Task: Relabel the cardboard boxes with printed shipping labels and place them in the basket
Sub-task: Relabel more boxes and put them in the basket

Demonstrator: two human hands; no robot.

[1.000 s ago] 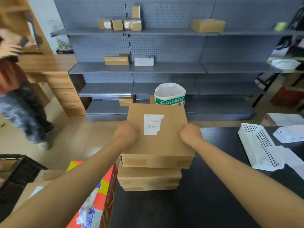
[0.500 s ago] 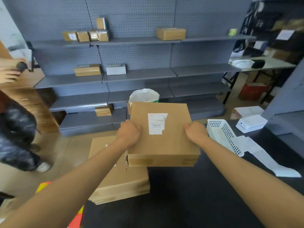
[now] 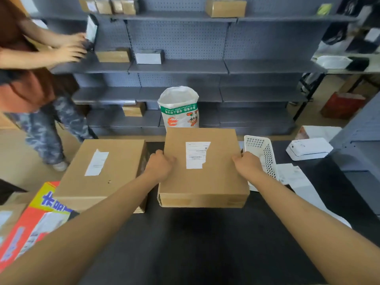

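- Since the earlier frames the flat brown cardboard box (image 3: pixel 202 167) has left the stack at the lower left and now sits at centre frame over the black tabletop (image 3: pixel 195 243), with a gap between it and the stack.
- The box shows a white shipping label with a torn lower right corner (image 3: pixel 196 154) on its top face; a shadow lies on the tabletop under its near edge, and whether it rests there or is held just above cannot be told.
- The left hand (image 3: pixel 159 166) grips the box's left edge, fingers curled over onto the top face.
- The right hand (image 3: pixel 247 164) grips the right edge in the same way, knuckles up, fingers bent round the rim.
- Left of centre, the remaining stack of brown cardboard boxes (image 3: pixel 102 171) carries a white label (image 3: pixel 96 162) on its top.
- A red and yellow printed carton (image 3: pixel 39 219) fills the lower left corner, just beside the stack.
- Touching or just behind the right hand stands a white perforated plastic basket (image 3: pixel 265 157), tilted on its side, with white label sheets (image 3: pixel 292 175) lying beside it.
- A small white label printer (image 3: pixel 308 149) sits at the right of the frame.
- Beyond the table a white sack with a green band (image 3: pixel 178 108) stands before grey metal shelves (image 3: pixel 176 66) bearing small boxes.
- A second person in a red top (image 3: pixel 24 79) reaches toward the shelves at the upper left.
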